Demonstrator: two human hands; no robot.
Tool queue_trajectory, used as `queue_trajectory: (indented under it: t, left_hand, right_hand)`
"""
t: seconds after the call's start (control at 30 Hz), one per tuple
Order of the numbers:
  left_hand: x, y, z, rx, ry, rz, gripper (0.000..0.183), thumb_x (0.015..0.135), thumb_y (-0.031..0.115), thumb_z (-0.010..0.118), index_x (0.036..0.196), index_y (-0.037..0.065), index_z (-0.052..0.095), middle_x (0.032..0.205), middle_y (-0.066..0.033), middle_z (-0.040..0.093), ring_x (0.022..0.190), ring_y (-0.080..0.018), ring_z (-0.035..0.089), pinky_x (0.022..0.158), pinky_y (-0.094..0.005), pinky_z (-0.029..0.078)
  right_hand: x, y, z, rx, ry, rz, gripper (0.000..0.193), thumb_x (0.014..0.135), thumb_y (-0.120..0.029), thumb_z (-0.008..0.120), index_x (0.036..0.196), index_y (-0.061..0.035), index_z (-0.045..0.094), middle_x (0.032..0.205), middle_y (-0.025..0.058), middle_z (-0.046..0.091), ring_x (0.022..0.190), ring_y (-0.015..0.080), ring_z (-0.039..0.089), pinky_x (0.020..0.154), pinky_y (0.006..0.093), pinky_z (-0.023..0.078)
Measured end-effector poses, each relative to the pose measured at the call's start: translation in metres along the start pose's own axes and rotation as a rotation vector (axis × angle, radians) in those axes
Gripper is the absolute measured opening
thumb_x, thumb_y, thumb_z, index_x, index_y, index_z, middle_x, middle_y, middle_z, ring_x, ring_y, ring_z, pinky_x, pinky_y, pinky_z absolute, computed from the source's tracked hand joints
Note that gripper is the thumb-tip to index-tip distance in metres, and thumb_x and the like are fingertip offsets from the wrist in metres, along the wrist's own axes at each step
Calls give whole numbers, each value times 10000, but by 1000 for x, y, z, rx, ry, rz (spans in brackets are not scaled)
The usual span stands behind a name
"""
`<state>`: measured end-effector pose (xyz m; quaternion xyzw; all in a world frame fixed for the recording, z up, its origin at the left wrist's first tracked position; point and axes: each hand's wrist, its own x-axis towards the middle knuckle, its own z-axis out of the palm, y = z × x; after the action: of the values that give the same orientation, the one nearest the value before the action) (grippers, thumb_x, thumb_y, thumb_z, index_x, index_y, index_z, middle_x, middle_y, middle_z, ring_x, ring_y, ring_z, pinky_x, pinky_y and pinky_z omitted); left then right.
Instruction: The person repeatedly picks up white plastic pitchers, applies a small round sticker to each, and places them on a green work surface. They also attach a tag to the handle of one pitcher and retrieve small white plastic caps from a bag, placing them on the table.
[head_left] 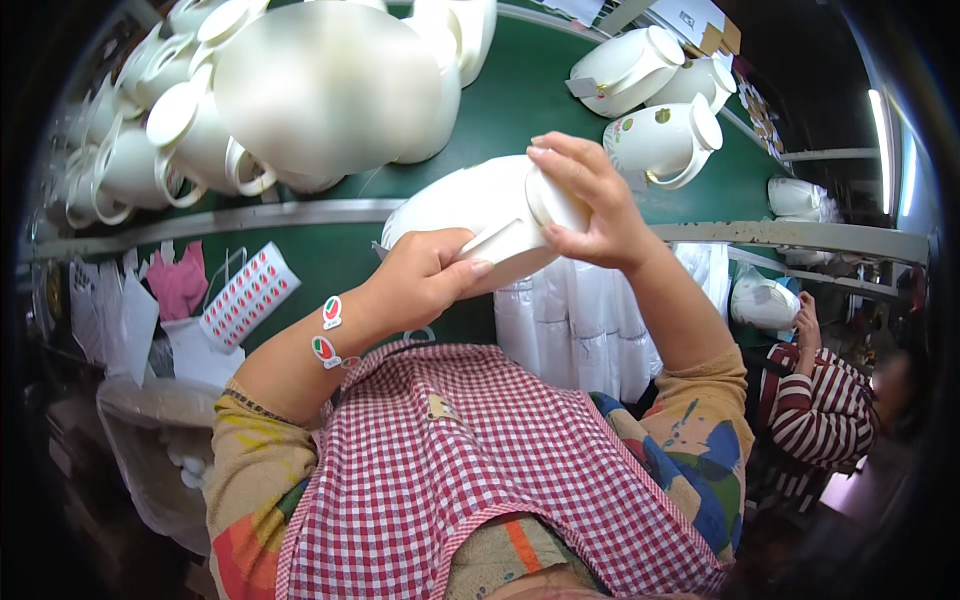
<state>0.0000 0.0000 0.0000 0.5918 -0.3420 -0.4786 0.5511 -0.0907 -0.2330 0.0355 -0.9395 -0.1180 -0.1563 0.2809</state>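
A person holds a white ceramic jug (470, 205) at chest height above a green table (520, 100). The left hand (425, 275) curls closed around its handle; the right hand (590, 200) clasps its neck. Probably inspecting or decorating it; red stickers (330, 330) wait on the left forearm, needing careful placement.

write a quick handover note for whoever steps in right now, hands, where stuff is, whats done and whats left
Left hand: grips the white ceramic jug by its handle, held up on its side over the green table.
Right hand: fingers wrapped over the jug's mouth end.
Two red and green stickers sit on the left forearm; a sticker sheet lies at the left.
Done: a jug with coloured decals stands at the right.
Left: no decal shows on the held jug; plain white jugs crowd the upper left.
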Motion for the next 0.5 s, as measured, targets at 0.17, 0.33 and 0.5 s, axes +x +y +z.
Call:
queue_trajectory:
  t: [0.17,0.33,0.5]
  left_hand:
    - [-42,-31,-4,45,15,49,272,857,219,540,879,-42,616,723,-100,596,640,-159,541,597,-305,444]
    - [-52,-54,8,181,60,53,285,842,242,553,876,-31,629,748,-175,630,661,-262,592,625,-346,461]
    - [-51,-58,12,227,88,33,220,867,182,548,870,-31,604,683,-36,557,623,-100,478,563,-273,404]
  right_hand:
    - [-20,-22,47,224,-33,5,603,647,-296,629,1205,-75,567,1183,175,516,1059,330,495,925,412,401]
    - [-43,-33,79,63,-18,135,627,683,-295,602,1254,-52,516,1230,191,473,1078,335,474,949,412,374]
    - [-49,-39,89,142,-88,538,667,798,-344,528,1376,-60,353,1387,216,320,1284,349,296,1058,413,253]
